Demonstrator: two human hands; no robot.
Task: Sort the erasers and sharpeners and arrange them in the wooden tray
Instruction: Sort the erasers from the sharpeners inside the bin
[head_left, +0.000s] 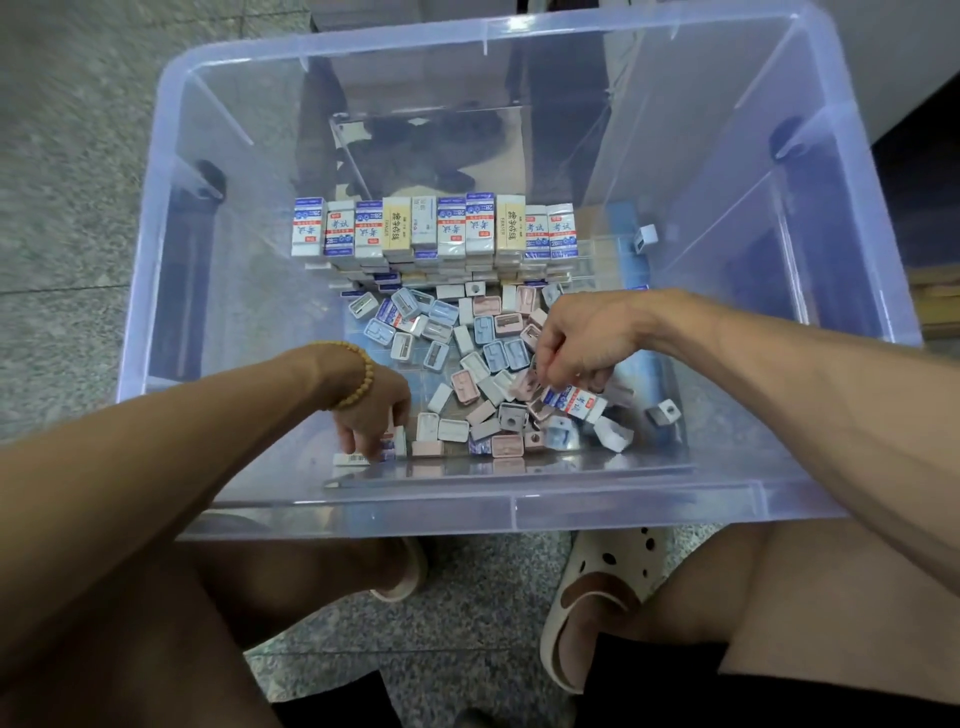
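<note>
The erasers (434, 228) already stand stacked in neat rows at the far side of a clear inner tray (519, 470) inside the plastic bin (519, 512); no wooden tray is in view; a loose heap of sharpeners (470, 358) and stray erasers remains, so I judge roughly half is left; the left hand (371, 410) pinches a small eraser by the near-left corner; the right hand (582, 345) curls its fingers (550, 382) round a wrapped eraser (576, 402); bin walls stand close on both sides, open room lies above.

The single head view looks steeply down from close above into a clear plastic bin (519, 509) between the knees.
</note>
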